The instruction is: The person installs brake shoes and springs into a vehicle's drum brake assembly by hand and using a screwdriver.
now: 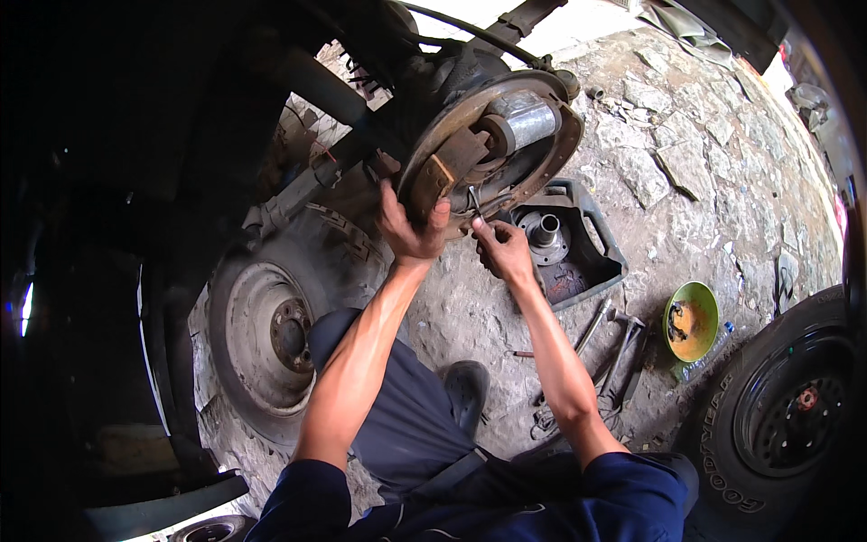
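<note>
A drum brake assembly, its round rusty backing plate (432,135) still on the axle, fills the upper middle. Around its edge sits a brown brake shoe (437,184); a silvery hub spindle (528,124) juts from the centre. My left hand (414,230) grips the lower left of the assembly, thumb pressed against the brake shoe and fingers partly hidden behind it. Pinched in my right hand (508,255) is a thin shiny metal tool (474,197), its tip at the bottom of the assembly. I cannot tell its exact kind.
Below the brake, a cut-open black container (608,271) holds a flanged hub (545,232). Hand tools (623,348) lie on the stone floor beside a green bowl (706,303) and a plastic bottle (703,361). Wheels stand left (271,334) and right (786,406).
</note>
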Tool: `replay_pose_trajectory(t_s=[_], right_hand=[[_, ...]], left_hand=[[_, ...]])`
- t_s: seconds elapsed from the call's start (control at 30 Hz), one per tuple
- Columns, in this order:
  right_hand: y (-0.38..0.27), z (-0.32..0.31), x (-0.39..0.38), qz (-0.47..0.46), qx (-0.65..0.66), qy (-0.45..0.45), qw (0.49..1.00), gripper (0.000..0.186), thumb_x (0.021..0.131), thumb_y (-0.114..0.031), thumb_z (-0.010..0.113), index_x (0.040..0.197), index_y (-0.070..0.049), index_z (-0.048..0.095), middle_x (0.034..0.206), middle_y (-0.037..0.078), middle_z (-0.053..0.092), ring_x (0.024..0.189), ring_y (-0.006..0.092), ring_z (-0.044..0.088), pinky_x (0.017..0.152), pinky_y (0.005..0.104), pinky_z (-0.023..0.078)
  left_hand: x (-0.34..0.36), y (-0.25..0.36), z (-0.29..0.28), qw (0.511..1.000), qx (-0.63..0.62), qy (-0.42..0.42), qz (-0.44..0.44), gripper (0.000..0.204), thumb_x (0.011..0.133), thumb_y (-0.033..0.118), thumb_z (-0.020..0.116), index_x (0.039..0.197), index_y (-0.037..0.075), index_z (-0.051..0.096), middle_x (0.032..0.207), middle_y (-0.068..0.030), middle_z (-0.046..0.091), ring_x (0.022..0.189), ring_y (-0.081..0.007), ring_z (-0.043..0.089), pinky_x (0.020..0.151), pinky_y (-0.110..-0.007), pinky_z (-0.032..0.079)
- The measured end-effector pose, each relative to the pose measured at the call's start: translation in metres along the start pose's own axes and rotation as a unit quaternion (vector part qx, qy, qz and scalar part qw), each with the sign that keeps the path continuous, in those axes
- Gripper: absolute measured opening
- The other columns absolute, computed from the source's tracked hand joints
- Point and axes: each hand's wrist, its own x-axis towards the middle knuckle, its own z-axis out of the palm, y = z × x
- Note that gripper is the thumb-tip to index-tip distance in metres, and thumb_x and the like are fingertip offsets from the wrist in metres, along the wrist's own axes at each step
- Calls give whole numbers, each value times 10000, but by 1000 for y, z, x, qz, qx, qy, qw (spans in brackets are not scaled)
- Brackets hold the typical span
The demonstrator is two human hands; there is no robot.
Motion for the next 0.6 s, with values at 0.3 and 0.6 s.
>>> replay_pose_trajectory(t_s=[0.3,0.6], right_hand=[[12,-17,-16,-35,200,-155,967,365,1041,-375,455,1054,-24,554,589,-47,419,442,48,391,402,235,325],[-32,-22,-46,63,109,-104,987,403,1033,-420,453,995,-33,559,558,-34,381,392,78,351,374,267,284]], left_hand=[[-1,-10,9,998,28,32,57,997,818,634,631,1300,-201,375,1033,-314,613,915,-410,620,810,-448,487],[3,7,0,998,-15,-13,59,958,810,604,671,1279,-184,392,994,-304,617,851,-394,637,746,-441,504]])
